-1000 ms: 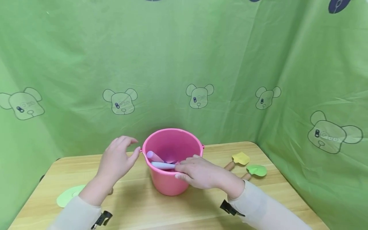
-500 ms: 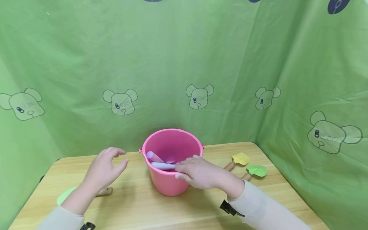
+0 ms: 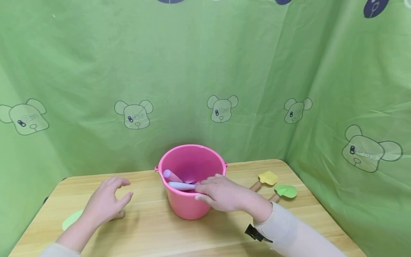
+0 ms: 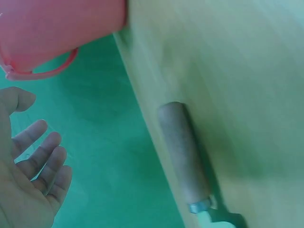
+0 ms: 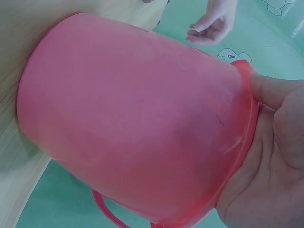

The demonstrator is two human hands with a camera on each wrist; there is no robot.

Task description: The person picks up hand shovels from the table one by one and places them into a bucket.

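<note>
Head view: pink bucket point(image 3: 188, 206) upright on the counter point(image 3: 160, 237), a purple handle point(image 3: 172, 176) and a blue handle point(image 3: 180, 186) inside; right hand point(image 3: 221, 194) grasping its near rim; left hand point(image 3: 106, 201) released, near a green-bladed tool point(image 3: 71, 219). Left wrist view: left hand's fingers point(image 4: 51, 167) loosely curved, holding nothing; wooden handle point(image 4: 184, 152) on the counter. Right wrist view: right thumb point(image 5: 274, 91) against the bucket's outer rim

Left hand point(image 3: 104, 203): is covering the middle of a pale green shovel point(image 3: 72, 219), whose blade is running off the left wrist view's bottom edge. Right hand point(image 3: 221, 192): fingers are hiding behind the pink bucket point(image 3: 190, 207) in the right wrist view. Pale blue stick point(image 3: 181, 186): one end is disappearing behind the right hand. Yellow shovel point(image 3: 268, 177), green shovel point(image 3: 286, 191): handles are disappearing behind the right arm point(image 3: 263, 210). Curtain point(image 3: 179, 64): bear prints point(image 3: 137, 123) are showing lettering too small for reading.
</note>
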